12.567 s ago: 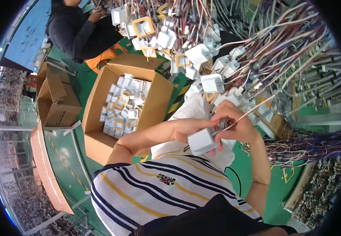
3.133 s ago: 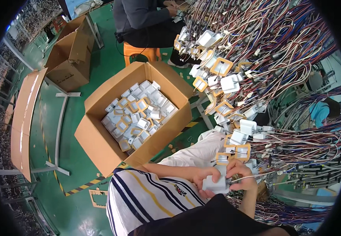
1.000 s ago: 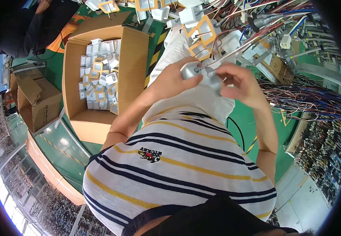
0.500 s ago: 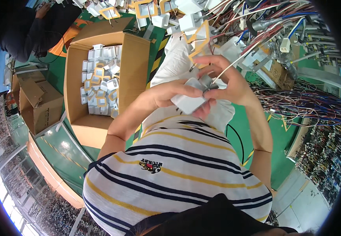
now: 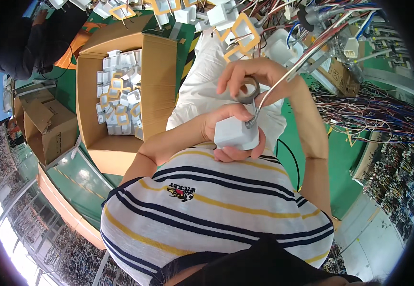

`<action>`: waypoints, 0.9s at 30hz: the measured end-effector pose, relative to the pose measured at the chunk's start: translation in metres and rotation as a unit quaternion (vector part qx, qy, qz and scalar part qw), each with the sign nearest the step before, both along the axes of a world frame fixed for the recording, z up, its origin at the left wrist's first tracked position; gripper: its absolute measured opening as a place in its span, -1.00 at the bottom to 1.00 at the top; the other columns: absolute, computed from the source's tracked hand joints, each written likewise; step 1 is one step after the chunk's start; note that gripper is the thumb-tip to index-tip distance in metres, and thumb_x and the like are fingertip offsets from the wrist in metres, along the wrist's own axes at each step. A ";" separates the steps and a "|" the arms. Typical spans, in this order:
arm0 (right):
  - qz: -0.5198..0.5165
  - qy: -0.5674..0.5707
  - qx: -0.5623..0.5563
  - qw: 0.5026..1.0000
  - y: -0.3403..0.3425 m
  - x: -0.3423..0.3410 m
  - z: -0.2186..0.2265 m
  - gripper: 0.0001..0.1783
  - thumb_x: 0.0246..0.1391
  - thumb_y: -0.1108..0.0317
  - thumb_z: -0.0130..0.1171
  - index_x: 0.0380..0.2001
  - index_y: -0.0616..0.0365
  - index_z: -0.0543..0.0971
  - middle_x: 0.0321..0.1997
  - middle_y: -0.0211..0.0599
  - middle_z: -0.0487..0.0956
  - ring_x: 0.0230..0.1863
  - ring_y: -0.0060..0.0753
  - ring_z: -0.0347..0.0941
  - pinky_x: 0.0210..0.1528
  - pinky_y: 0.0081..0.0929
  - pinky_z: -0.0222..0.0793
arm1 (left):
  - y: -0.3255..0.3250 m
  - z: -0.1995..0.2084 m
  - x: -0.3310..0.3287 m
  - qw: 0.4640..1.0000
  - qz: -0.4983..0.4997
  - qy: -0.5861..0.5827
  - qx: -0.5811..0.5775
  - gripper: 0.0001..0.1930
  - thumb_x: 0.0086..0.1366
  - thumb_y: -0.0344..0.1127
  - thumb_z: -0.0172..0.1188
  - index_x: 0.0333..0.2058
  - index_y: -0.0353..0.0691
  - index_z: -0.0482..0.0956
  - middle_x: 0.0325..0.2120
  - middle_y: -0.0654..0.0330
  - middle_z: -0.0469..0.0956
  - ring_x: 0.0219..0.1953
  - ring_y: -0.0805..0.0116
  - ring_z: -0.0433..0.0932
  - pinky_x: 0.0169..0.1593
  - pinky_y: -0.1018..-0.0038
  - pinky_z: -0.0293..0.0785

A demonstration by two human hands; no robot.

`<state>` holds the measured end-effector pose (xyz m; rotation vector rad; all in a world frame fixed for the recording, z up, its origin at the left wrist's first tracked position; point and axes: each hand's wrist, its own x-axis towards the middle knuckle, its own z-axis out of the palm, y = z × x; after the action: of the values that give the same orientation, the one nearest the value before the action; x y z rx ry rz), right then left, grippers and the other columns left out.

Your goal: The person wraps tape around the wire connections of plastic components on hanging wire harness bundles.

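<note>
My left hand (image 5: 222, 117) grips a white box-shaped plastic housing (image 5: 234, 133) from below and the side, the thumb lying near its cable end. A roll of grey tape (image 5: 248, 99) is in my right hand (image 5: 260, 71), just above the housing. From the roll, a grey strip runs down to the spot where a white cable (image 5: 270, 91) meets the housing. That cable rises to the upper right, past my right wrist. Both hands are over my lap, above white trousers (image 5: 192, 102).
A cardboard box (image 5: 159, 90) with many white housings, some orange-edged, stands at left. More housings (image 5: 221, 15) and wires lie along the far edge. Wire bundles (image 5: 369, 112) are at right. A second cardboard box (image 5: 56, 126) and a dark-clothed person (image 5: 35, 45) are further left.
The housing has turned and come nearer my body in my left hand. My right hand has lifted away from it, and the tape roll now shows clearly with a strip drawn out.
</note>
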<state>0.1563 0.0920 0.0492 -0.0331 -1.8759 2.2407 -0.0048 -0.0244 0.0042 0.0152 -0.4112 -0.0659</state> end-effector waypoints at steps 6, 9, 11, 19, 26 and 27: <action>-0.034 -0.022 -0.045 0.998 -0.011 -0.014 -0.022 -0.59 -0.01 0.10 0.36 -0.21 0.18 0.55 -0.21 -0.45 0.53 -0.28 -0.62 0.39 -0.28 -0.68 0.31 | 0.001 -0.004 -0.003 1.000 0.007 -0.006 -0.020 -0.22 0.20 0.21 0.02 -0.13 -0.65 0.38 -0.70 0.01 0.37 -0.76 0.27 0.37 -0.76 0.34 0.35; -0.028 -0.021 -0.152 0.988 -0.011 -0.019 -0.031 -0.63 0.16 0.05 0.19 -0.23 0.16 0.57 -0.40 -0.56 0.50 -0.60 -0.79 0.15 -0.59 -0.77 0.02 | -0.003 -0.004 0.000 1.000 -0.016 0.013 -0.011 -0.20 0.19 0.25 0.03 -0.12 -0.63 0.38 -0.71 0.04 0.35 -0.76 0.29 0.34 -0.73 0.35 0.36; -0.033 -0.054 -0.165 0.984 -0.014 -0.010 -0.041 -0.66 0.19 0.08 0.16 -0.23 0.16 0.57 -0.41 -0.57 0.49 -0.61 -0.80 0.15 -0.62 -0.78 -0.03 | -0.004 -0.002 -0.003 1.000 0.012 0.009 -0.010 -0.20 0.19 0.26 0.03 -0.09 -0.59 0.39 -0.69 0.07 0.35 -0.74 0.31 0.32 -0.71 0.38 0.30; -0.321 -0.267 -0.310 0.854 -0.054 0.038 -0.015 -0.59 0.32 0.11 -0.07 -0.05 0.22 0.53 -0.52 -0.55 0.45 -0.77 -0.74 0.17 -0.67 -0.77 0.25 | 0.018 -0.004 -0.039 0.871 0.318 0.309 0.213 -0.47 0.31 0.04 0.05 -0.01 -0.37 0.44 -0.41 0.11 0.52 -0.40 0.36 0.48 -0.31 0.54 0.39; -0.246 -0.136 -0.221 0.934 -0.071 0.041 0.032 -0.61 0.28 0.22 0.06 0.08 0.19 0.45 -0.25 -0.38 0.59 -0.51 -0.59 0.50 -0.50 -0.74 0.42 | 0.022 0.021 -0.040 0.647 0.447 0.538 0.302 -0.64 0.33 -0.17 0.14 0.02 -0.22 0.48 -0.08 0.28 0.51 -0.04 0.46 0.39 0.10 0.46 0.32; -0.322 -0.182 -0.097 0.924 -0.069 0.042 0.023 -0.57 0.21 0.26 0.16 0.10 0.18 0.43 -0.09 -0.34 0.56 -0.28 -0.57 0.51 -0.33 -0.69 0.43 | 0.023 0.024 -0.040 0.648 0.450 0.532 0.306 -0.64 0.33 -0.17 0.14 0.02 -0.22 0.48 -0.08 0.28 0.51 -0.04 0.46 0.39 0.10 0.46 0.32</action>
<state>0.1981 0.0231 0.0726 -1.0065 -1.4640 2.0054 -0.0445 -0.0019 0.0281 0.8264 0.8763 0.7694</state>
